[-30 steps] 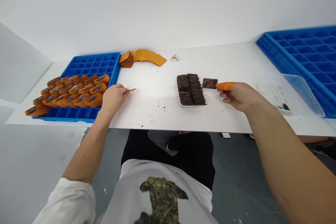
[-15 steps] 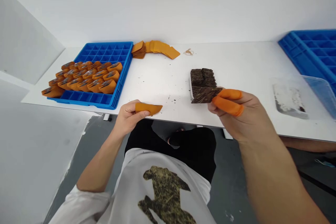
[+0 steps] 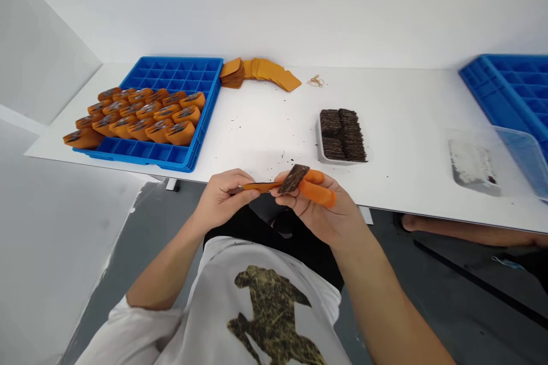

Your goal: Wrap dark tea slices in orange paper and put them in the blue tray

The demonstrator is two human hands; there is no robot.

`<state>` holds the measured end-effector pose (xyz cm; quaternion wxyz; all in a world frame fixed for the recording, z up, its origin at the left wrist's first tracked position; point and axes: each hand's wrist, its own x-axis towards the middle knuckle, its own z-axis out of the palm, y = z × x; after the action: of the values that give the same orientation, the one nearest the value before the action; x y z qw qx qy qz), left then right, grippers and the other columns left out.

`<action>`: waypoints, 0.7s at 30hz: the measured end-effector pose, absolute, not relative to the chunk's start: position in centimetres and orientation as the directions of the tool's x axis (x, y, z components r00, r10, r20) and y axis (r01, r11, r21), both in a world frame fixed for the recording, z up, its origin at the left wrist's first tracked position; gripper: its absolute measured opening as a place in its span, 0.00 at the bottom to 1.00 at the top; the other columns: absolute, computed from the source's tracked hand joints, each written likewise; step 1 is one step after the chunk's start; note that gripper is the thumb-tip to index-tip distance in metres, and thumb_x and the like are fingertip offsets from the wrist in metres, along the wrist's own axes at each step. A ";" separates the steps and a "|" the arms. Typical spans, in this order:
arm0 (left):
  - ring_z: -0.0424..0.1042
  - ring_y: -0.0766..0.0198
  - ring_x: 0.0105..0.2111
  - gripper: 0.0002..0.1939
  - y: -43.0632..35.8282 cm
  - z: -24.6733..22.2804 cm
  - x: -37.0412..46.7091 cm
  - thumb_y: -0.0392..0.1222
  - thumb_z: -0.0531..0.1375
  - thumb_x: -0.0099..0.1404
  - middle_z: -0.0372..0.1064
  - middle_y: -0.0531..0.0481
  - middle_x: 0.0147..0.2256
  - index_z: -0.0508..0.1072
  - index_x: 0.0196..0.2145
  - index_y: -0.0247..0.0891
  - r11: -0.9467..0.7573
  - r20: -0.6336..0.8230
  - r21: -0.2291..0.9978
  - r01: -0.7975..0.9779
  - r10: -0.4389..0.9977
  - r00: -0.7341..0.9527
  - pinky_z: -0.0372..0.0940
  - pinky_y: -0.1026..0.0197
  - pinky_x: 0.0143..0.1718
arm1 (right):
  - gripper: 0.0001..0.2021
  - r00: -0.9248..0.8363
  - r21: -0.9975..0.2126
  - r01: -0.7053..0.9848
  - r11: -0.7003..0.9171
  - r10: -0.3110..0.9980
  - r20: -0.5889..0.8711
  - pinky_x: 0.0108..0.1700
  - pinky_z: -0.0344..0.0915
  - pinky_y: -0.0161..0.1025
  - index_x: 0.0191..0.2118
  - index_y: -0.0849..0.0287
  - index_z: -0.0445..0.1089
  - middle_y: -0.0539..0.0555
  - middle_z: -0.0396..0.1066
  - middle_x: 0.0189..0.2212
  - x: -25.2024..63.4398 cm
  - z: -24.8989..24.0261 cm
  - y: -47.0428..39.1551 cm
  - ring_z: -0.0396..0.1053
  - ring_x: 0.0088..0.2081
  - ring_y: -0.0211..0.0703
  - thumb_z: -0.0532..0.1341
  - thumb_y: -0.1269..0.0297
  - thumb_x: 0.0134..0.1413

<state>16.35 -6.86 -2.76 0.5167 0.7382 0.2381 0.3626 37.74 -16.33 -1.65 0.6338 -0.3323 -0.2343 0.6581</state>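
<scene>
My left hand [image 3: 226, 194] is closed on an orange paper pouch [image 3: 261, 187], held sideways near the table's front edge. Between the fingertips of my right hand [image 3: 319, 199] is a thin dark brown flake-textured slab [image 3: 294, 178], tilted at the pouch's right end. Orange finger cots [image 3: 317, 191] cover two fingers of this hand. Whether the slab's lower edge is inside the pouch, I cannot tell. Beyond my right hand stands a white tub [image 3: 320, 145] packed with upright rows of similar dark slabs [image 3: 342, 134].
A blue divided tray [image 3: 194, 145] on the left holds several filled orange pouches [image 3: 148, 117]. Flat orange pouches [image 3: 268, 72] and rubber bands [image 3: 315, 81] lie at the back. To the right are a clear plastic box [image 3: 514, 154] and another blue tray [image 3: 500, 94]. Someone's leg [image 3: 462, 232] shows below the table.
My right hand has moved left from beside the tub, carrying the dark slab to the orange pouch. My left hand has shifted slightly right and turned the pouch edge-on.
</scene>
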 end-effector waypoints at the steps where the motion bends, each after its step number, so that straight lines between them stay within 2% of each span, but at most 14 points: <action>1: 0.77 0.64 0.32 0.07 -6.8 -2.6 15.9 0.44 0.70 0.73 0.81 0.46 0.36 0.87 0.38 0.41 -0.400 0.306 0.917 0.006 0.712 0.631 0.67 0.63 0.32 | 0.15 0.020 -0.730 -0.677 -0.092 0.990 -0.143 0.45 0.85 0.41 0.36 0.51 0.85 0.51 0.86 0.39 37.8 -1.8 -16.4 0.85 0.40 0.46 0.85 0.53 0.47; 5: 0.76 0.66 0.29 0.09 -6.9 -2.2 15.0 0.41 0.72 0.72 0.80 0.48 0.32 0.85 0.32 0.39 -0.510 0.370 0.857 0.075 0.711 0.598 0.66 0.65 0.31 | 0.14 0.040 -0.772 -0.629 -0.095 0.987 -0.155 0.40 0.85 0.39 0.37 0.50 0.85 0.51 0.85 0.37 37.9 -1.9 -16.4 0.85 0.37 0.46 0.83 0.51 0.50; 8: 0.74 0.67 0.26 0.12 -7.1 -2.6 15.1 0.42 0.73 0.70 0.78 0.49 0.29 0.83 0.28 0.39 -0.502 0.377 0.861 0.079 0.735 0.564 0.65 0.64 0.28 | 0.15 0.205 -0.855 -0.518 0.039 0.976 -0.079 0.34 0.82 0.37 0.34 0.48 0.86 0.50 0.84 0.32 38.2 -1.3 -16.6 0.84 0.33 0.45 0.84 0.48 0.47; 10: 0.74 0.66 0.26 0.13 -7.1 -2.9 15.4 0.43 0.74 0.69 0.77 0.49 0.28 0.82 0.27 0.39 -0.496 0.376 0.864 0.081 0.746 0.550 0.65 0.64 0.28 | 0.11 0.319 -0.925 -0.343 0.165 0.946 0.051 0.32 0.80 0.36 0.35 0.47 0.86 0.49 0.82 0.32 38.8 -0.3 -17.2 0.81 0.30 0.42 0.83 0.51 0.50; 12: 0.73 0.67 0.26 0.13 -7.1 -3.2 15.7 0.42 0.75 0.67 0.76 0.50 0.28 0.80 0.26 0.39 -0.498 0.390 0.865 0.069 0.751 0.532 0.64 0.65 0.27 | 0.05 0.361 -0.958 -0.096 0.269 0.907 0.218 0.32 0.78 0.37 0.37 0.47 0.87 0.50 0.82 0.35 39.4 1.1 -17.9 0.79 0.31 0.41 0.80 0.58 0.56; 14: 0.71 0.69 0.25 0.15 -7.0 -3.3 16.0 0.41 0.76 0.65 0.75 0.51 0.27 0.78 0.24 0.38 -0.500 0.412 0.865 0.047 0.760 0.503 0.62 0.66 0.26 | 0.03 0.325 -0.931 0.148 0.334 0.873 0.364 0.31 0.74 0.38 0.39 0.47 0.87 0.52 0.82 0.38 39.8 2.8 -18.8 0.78 0.34 0.41 0.76 0.65 0.61; 16: 0.68 0.70 0.24 0.17 -7.0 -3.3 16.2 0.41 0.77 0.63 0.74 0.52 0.26 0.76 0.23 0.38 -0.491 0.418 0.871 0.033 0.772 0.479 0.60 0.67 0.25 | 0.09 0.250 -0.871 0.324 0.368 0.855 0.455 0.29 0.72 0.37 0.42 0.46 0.86 0.51 0.81 0.39 40.0 4.4 -19.5 0.76 0.33 0.40 0.73 0.71 0.64; 21: 0.69 0.69 0.24 0.20 -6.8 -3.3 16.5 0.44 0.77 0.62 0.74 0.51 0.26 0.73 0.22 0.38 -0.439 0.369 0.898 0.035 0.793 0.484 0.61 0.67 0.25 | 0.15 0.012 -0.658 0.580 0.480 0.802 0.597 0.28 0.71 0.37 0.47 0.46 0.84 0.52 0.80 0.38 39.6 7.0 -19.8 0.76 0.31 0.39 0.68 0.77 0.66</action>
<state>16.52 -6.82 -3.28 0.4486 0.7355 0.2817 0.4225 39.57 -19.83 7.01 0.5082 -0.4979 -0.6942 0.1092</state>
